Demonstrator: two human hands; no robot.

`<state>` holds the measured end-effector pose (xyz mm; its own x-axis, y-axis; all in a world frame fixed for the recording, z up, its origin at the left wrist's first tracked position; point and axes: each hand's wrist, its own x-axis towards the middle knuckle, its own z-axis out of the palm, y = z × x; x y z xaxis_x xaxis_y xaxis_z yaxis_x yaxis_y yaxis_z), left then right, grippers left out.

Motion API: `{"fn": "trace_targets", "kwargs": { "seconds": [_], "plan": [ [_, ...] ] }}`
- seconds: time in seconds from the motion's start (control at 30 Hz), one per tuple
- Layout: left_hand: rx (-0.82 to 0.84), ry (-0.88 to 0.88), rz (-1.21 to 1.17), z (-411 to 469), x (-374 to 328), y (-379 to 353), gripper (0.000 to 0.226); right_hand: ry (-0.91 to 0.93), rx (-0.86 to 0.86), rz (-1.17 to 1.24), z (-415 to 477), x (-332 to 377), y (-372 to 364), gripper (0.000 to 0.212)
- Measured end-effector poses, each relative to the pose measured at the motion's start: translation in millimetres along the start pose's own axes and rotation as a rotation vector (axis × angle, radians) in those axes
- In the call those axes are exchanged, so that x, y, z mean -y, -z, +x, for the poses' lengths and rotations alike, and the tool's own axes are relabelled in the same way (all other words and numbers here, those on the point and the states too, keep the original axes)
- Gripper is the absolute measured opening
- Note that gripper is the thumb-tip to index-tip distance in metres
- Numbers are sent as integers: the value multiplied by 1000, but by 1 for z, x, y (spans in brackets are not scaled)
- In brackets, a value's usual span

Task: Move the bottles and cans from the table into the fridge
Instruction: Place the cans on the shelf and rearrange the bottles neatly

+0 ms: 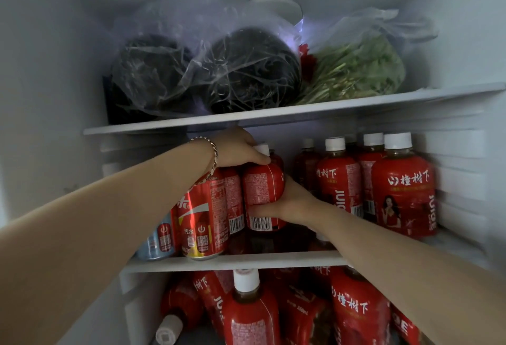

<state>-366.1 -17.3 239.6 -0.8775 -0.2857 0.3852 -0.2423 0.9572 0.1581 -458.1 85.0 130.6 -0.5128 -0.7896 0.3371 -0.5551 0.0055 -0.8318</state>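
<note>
I look into an open fridge. On the middle shelf stands a red juice bottle with a white cap, held by both hands. My left hand grips its shoulder near the cap, thumb across the front. My right hand wraps round its lower right side from behind. Left of it stand a red cola can and a pale blue can. To the right is a group of red juice bottles, upright with white caps.
The top shelf carries plastic bags of dark vegetables and leafy greens. Below the middle shelf lie and stand several more red juice bottles. White fridge walls close in on both sides.
</note>
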Motion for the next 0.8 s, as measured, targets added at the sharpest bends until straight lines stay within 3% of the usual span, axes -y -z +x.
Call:
{"fn": "trace_targets", "kwargs": {
  "seconds": [0.23, 0.33, 0.4, 0.5, 0.53, 0.67, 0.8],
  "plan": [
    [-13, -10, 35, -1, -4, 0, 42, 2, -8, -55, -12, 1, -3, 87],
    [-16, -10, 89, -6, -6, 2, 41, -68, -58, -259, -25, 11, -9, 90],
    [-15, -24, 140, -8, -8, 3, 42, -10, -238, -487, -39, 20, -10, 76],
    [-25, -34, 195, -11, -11, 3, 44, 170, -741, -685, -56, 36, 3, 54],
    [-27, -30, 213, -12, -12, 2, 44, 144, -820, -718, -56, 38, 11, 51],
    [4, -15, 184, -15, -13, 0, 45, -214, -709, -651, -53, 33, 25, 75],
    [14, -26, 140, -17, -12, 1, 44, -168, -777, -654, -43, 21, 28, 86]
  ]
}}
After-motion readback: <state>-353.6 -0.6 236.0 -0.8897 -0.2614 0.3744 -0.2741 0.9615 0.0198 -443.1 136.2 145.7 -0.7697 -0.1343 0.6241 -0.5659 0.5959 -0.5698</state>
